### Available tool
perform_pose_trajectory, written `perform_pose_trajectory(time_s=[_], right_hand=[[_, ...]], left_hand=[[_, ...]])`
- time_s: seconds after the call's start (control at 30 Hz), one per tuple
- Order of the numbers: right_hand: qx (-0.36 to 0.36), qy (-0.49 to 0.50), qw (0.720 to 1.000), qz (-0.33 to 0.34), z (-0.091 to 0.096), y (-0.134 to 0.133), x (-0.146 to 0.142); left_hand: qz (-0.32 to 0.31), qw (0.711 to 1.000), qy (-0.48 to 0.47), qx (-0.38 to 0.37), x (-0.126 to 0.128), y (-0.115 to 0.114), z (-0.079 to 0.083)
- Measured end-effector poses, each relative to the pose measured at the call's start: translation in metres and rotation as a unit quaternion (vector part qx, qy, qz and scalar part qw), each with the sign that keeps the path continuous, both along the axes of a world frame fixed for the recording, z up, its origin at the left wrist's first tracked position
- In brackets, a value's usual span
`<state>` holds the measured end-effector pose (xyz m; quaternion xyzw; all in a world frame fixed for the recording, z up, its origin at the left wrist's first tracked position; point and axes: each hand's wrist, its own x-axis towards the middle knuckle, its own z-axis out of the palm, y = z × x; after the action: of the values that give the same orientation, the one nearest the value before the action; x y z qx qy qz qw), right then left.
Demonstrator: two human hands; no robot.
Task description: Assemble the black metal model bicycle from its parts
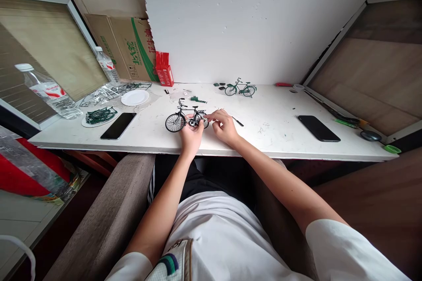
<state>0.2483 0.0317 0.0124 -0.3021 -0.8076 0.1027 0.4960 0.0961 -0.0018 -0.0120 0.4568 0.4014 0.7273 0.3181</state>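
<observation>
A small black model bicycle [180, 117] stands upright on the white table [270, 140], near its front edge. My left hand [192, 134] is closed around the bicycle's rear wheel and frame from below. My right hand [224, 125] pinches at the rear wheel with thumb and forefinger; what the pinch holds is too small to make out. A dark thin tool [238, 121] lies just right of my right hand. A green model bicycle [240, 88] stands farther back by the wall, with small dark parts [219, 85] beside it. A green part [197, 99] lies behind the black bicycle.
Two black phones lie flat, one at left [118, 125] and one at right [318, 128]. At the left are a white plate [135, 97], a dish of green parts [100, 116], clear bags [105, 92], water bottles [49, 94], a cardboard box [127, 46] and a red box [165, 70]. Tools [343, 118] lie at the right.
</observation>
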Motion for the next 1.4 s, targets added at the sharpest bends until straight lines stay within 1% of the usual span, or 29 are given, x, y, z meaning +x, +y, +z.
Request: perform_pose_trajectory(time_s=[0.17, 0.3, 0.43, 0.5, 0.63, 0.77, 0.83, 0.9, 1.0, 1.17, 1.3, 1.4], right_hand=[[-0.001, 0.001, 1.000, -0.022, -0.0006, 0.0003, -0.0003], [-0.014, -0.029, 0.999, -0.012, 0.0002, -0.0006, -0.0013], [-0.007, -0.014, 0.999, -0.048, 0.0001, -0.0005, -0.0018], [-0.003, -0.004, 0.999, -0.039, 0.0004, -0.0010, -0.0022], [0.002, -0.021, 1.000, -0.002, 0.0020, -0.0039, -0.0041], [-0.005, -0.035, 0.999, 0.003, 0.0025, -0.0048, -0.0051], [-0.011, -0.040, 0.999, -0.005, 0.0022, -0.0041, -0.0048], [-0.016, -0.047, 0.999, -0.016, 0.0018, -0.0035, -0.0044], [-0.015, -0.059, 0.998, -0.035, 0.0015, -0.0037, -0.0042], [-0.015, -0.070, 0.995, -0.066, 0.0012, -0.0043, -0.0046], [-0.023, -0.081, 0.994, -0.073, 0.0013, -0.0040, -0.0045], [-0.026, -0.068, 0.995, -0.073, 0.0024, -0.0051, -0.0044]], left_hand=[[0.004, 1.000, 0.015, -0.001, 0.0010, -0.0006, -0.0006], [0.000, 1.000, 0.020, 0.003, 0.0011, -0.0005, -0.0014], [0.002, 1.000, 0.013, 0.001, 0.0011, -0.0016, -0.0001], [0.002, 1.000, 0.010, 0.002, 0.0011, -0.0021, 0.0006], [0.002, 1.000, 0.021, 0.009, 0.0010, -0.0028, 0.0009], [0.027, 0.998, 0.062, 0.004, 0.0006, -0.0050, 0.0012], [0.038, 0.995, 0.087, -0.004, 0.0005, -0.0060, 0.0014], [0.035, 0.995, 0.096, 0.000, 0.0008, -0.0062, 0.0012], [0.022, 0.996, 0.085, 0.013, 0.0015, -0.0052, 0.0004], [0.012, 0.997, 0.078, 0.013, 0.0019, -0.0034, -0.0014], [0.010, 0.997, 0.082, 0.011, 0.0011, -0.0019, -0.0035], [0.014, 0.996, 0.084, 0.019, 0.0006, -0.0011, -0.0044]])
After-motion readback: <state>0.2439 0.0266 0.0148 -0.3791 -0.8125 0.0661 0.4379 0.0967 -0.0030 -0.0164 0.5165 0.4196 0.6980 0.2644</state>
